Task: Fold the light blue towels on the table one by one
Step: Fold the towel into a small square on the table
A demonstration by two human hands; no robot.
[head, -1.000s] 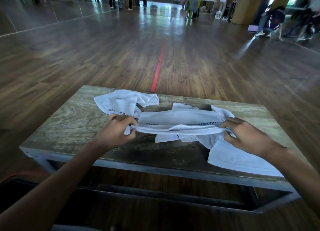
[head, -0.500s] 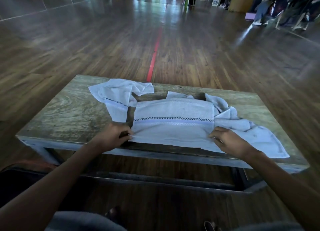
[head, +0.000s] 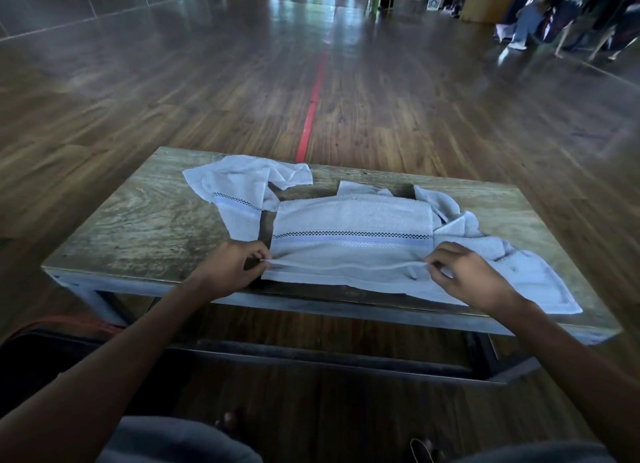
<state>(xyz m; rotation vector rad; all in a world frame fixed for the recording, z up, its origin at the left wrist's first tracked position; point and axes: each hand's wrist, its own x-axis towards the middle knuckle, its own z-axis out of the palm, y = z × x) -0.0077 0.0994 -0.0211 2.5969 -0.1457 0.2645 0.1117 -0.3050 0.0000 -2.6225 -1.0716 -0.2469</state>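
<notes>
Nearest to you, your forearms reach out over your grey-clad lap (head: 173, 442) to the low wooden table (head: 138, 220). Your left hand (head: 228, 268) has its fingers curled, pinching the near left corner of the spread towel (head: 349, 220) between thumb and fingertips, and your right hand (head: 471, 275) pinches the near right corner the same way. Between the two hands the top layer's near edge is raised just off the layer below. This towel lies flat in the middle of the table, its near edge close to the table's front rim, a checked band and a pale blue stripe running across it from left to right. A second towel (head: 533, 279) lies crumpled to its right, partly under your right hand and touching the spread one. A third towel (head: 242, 188) sits bunched at the far left, just beside the spread towel's far corner. Beyond the table, a red line (head: 313, 98) runs away across the wooden floor (head: 450, 116), and blurred people (head: 554, 15) stand at the far right.
</notes>
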